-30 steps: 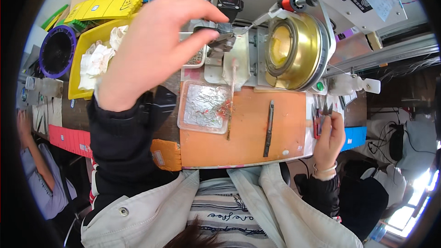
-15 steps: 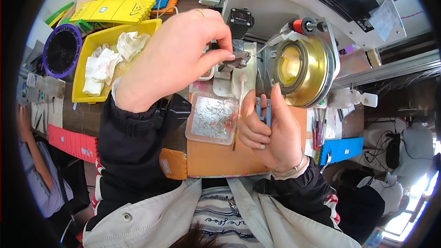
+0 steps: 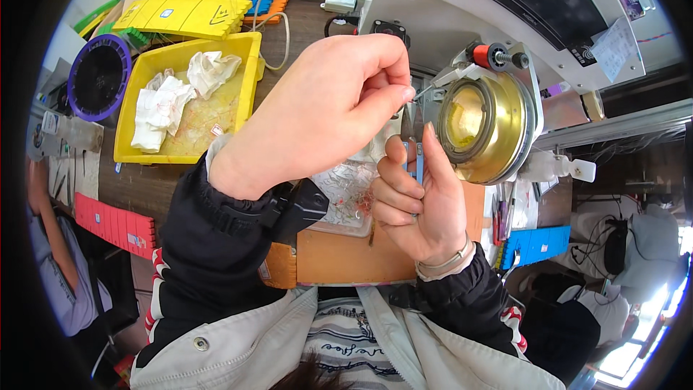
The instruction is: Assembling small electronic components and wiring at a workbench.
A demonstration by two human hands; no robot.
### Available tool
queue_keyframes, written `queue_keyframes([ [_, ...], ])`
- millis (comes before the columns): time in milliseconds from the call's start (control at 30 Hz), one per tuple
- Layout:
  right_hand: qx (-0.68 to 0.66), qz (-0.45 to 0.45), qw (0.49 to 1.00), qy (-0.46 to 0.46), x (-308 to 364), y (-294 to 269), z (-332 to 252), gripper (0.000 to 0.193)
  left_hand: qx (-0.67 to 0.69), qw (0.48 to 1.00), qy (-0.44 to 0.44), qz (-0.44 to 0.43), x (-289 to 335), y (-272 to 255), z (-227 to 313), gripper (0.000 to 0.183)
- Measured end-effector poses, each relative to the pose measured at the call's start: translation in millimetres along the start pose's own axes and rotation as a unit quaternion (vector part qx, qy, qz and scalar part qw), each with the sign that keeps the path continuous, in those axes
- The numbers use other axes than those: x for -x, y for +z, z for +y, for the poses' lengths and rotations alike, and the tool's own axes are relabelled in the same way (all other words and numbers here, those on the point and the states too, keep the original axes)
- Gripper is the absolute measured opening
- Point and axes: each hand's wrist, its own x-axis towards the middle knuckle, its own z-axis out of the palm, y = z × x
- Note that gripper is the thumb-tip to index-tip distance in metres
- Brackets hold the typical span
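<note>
My left hand [image 3: 325, 105] reaches across the middle of the bench with thumb and forefinger pinched together. Whatever is between those fingertips is too small to make out. Just below and to the right, my right hand [image 3: 426, 206] is wrapped round a pair of small thread snips [image 3: 419, 161] with blue handles, blades pointing up. The blade tips are close to my left fingertips. Under my hands, partly hidden, lies a clear shallow tray [image 3: 357, 230] of small hook-like metal pieces and red bits. A brass-coloured drum [image 3: 491, 126] stands right of the snips.
A machine with a dark screen [image 3: 538, 3] and a red thread spool [image 3: 491, 56] stands at back right. The yellow bin [image 3: 253, 65] at left holds crumpled white tissue. Yellow foam boards [image 3: 191, 11] lie behind it. At the far left another person's arm [image 3: 54, 224] shows.
My left hand has moved right, bringing its pinched fingertips close to the snips' blades. It now covers more of the clear tray. My right hand keeps its grip on the snips.
</note>
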Motion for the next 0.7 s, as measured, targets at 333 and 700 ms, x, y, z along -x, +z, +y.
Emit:
queue_keyframes([
  [333,-0.040,0.023,0.999,-0.003,-3,3,5,0.040,0.012,1.000,-0.009,-0.004,3,-4,6,0.008],
  [700,0.302,0.048,0.949,-0.074,38,-8,11,0.051,0.103,0.985,0.059,0.123,16,-34,29,0.008],
])
